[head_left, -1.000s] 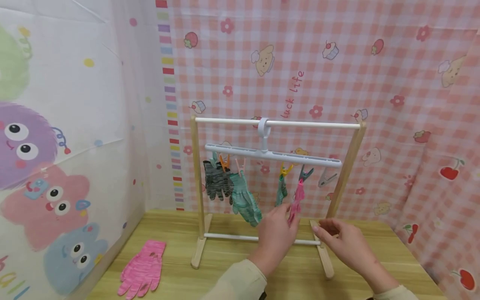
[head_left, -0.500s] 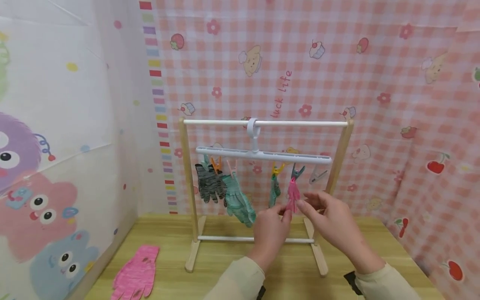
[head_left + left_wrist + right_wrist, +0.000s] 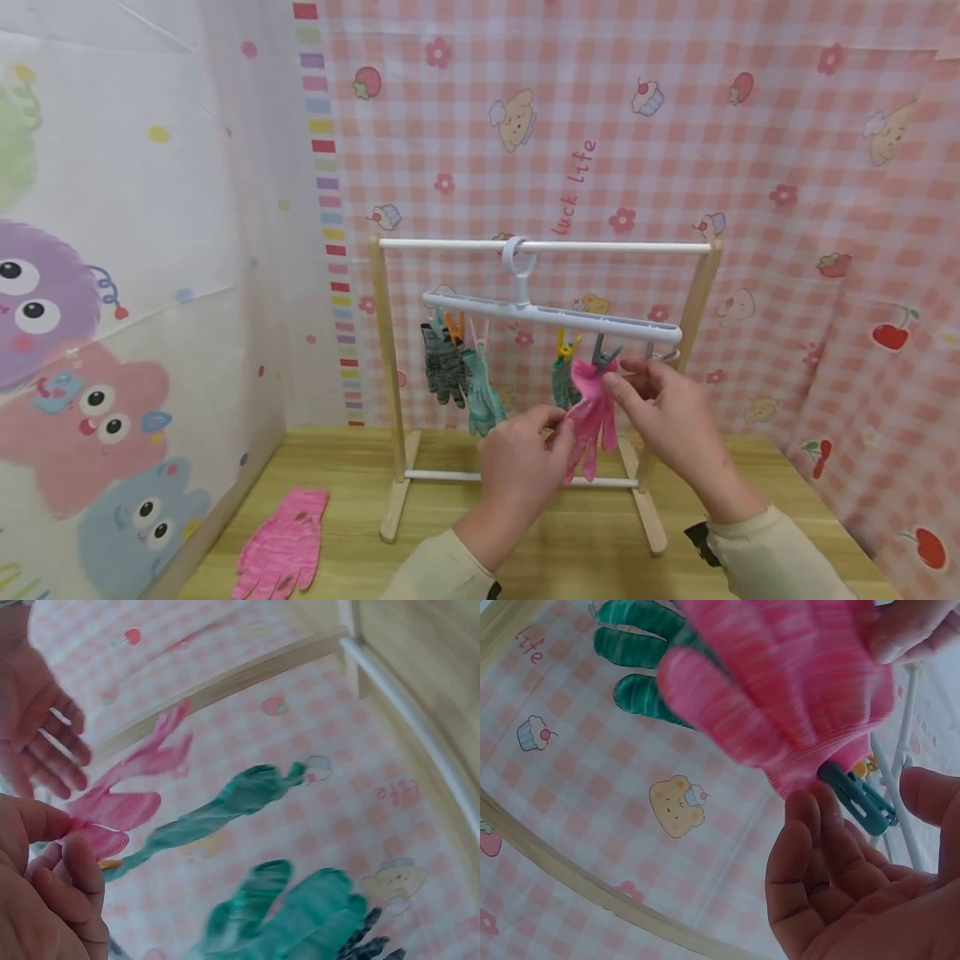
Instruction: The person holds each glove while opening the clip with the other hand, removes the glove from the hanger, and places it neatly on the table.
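Observation:
A pink knitted glove (image 3: 592,408) hangs fingers down from a blue-grey clothespin (image 3: 859,799) that bites its cuff. With thumb and fingertips, my left hand (image 3: 517,454) pinches one edge of this glove; the left wrist view shows the pinch (image 3: 71,825) close up. Beside the cuff, my right hand (image 3: 675,417) has its fingertips right at the ribbed edge, just by the clothespin. Its thumb (image 3: 930,795) stands apart from the fingers. The clothespin hangs from a pale hanger (image 3: 600,318), which slants down to the right in the head view.
A wooden rack (image 3: 382,358) with a white top bar (image 3: 622,247) carries the hanger. Green gloves (image 3: 483,392) and a dark grey glove (image 3: 444,367) hang at its left. A yellow clothespin (image 3: 566,346) holds another green glove. A second pink glove (image 3: 285,542) lies on the table (image 3: 360,500).
The hanging pink glove has turned from edge-on to show its broad side. My right hand has moved left and up to its cuff. The hanger has swivelled, its right end nearer.

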A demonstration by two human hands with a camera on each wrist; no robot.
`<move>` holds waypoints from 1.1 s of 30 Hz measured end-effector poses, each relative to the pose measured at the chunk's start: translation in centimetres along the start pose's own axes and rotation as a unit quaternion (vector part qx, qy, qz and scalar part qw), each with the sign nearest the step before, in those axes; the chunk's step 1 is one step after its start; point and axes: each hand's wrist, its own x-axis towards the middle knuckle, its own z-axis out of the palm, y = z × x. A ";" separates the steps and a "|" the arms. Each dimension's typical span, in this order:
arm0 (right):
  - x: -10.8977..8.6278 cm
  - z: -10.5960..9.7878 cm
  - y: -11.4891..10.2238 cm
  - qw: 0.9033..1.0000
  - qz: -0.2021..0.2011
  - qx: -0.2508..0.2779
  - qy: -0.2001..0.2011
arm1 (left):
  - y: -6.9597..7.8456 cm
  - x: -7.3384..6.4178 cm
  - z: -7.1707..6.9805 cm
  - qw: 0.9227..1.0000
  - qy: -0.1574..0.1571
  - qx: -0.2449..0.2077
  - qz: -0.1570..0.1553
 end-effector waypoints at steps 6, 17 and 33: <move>0.8 0.2 -1.1 1.000 0.019 -0.001 0.002 | 0.2 0.1 -1.4 1.000 -0.010 0.005 0.016; 2.1 1.8 -2.3 0.999 0.041 0.006 0.003 | 0.1 -0.2 -2.0 0.999 -0.037 -0.016 0.012; 0.7 2.1 -2.5 0.962 -0.081 -0.195 0.174 | -0.1 -0.1 -1.6 0.999 -0.046 -0.009 0.010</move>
